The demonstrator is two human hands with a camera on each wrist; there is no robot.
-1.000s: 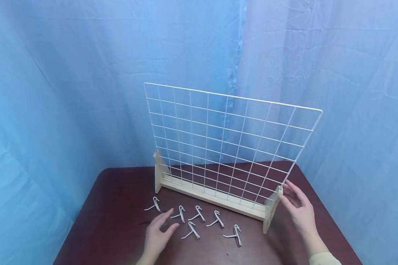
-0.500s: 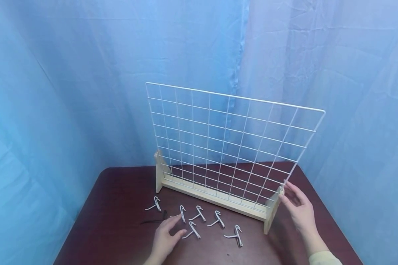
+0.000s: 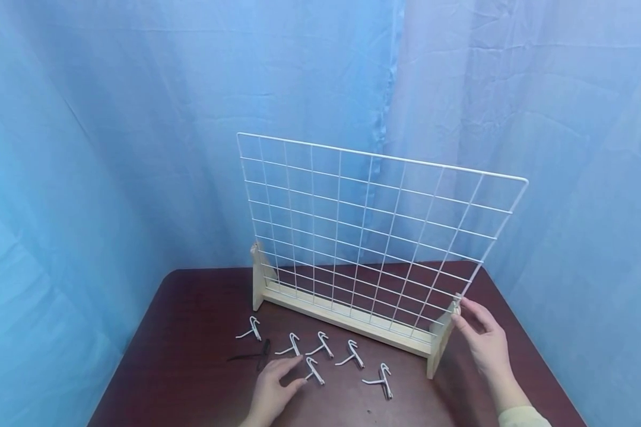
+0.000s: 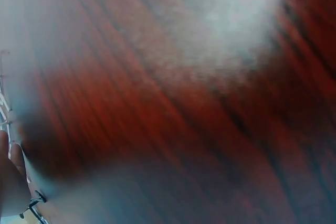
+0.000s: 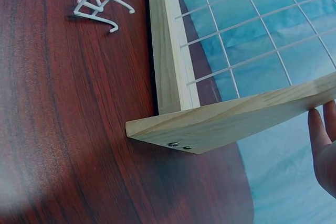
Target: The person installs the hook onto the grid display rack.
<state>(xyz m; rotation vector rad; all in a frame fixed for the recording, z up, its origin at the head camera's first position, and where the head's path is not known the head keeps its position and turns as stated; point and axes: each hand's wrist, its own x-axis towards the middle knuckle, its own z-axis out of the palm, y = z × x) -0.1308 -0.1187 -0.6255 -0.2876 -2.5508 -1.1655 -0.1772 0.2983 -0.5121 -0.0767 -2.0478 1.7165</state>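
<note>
White wire hooks lie on the dark table. My left hand point(image 3: 272, 388) hovers at the front white hook point(image 3: 314, 372), thumb and forefinger spread on either side of its left prong; contact cannot be told. In the left wrist view only part of that hand point(image 4: 13, 169) shows, at the left edge. My right hand point(image 3: 483, 338) grips the top of the right wooden upright, thumb in front and fingers behind. That upright point(image 5: 210, 121) belongs to the wooden stand point(image 3: 347, 320), which holds a white wire grid panel point(image 3: 376, 237) standing up, leaning back.
Several other white hooks point(image 3: 352, 354) lie in front of the stand, one point(image 3: 387, 381) farthest right. A black hook point(image 3: 263, 356) lies left of my left hand. Blue curtains point(image 3: 181, 148) hang behind the table point(image 3: 203, 314).
My left hand has moved right, from near the back hooks to the front white hook, uncovering the black hook. My right hand stays on the stand's right upright.
</note>
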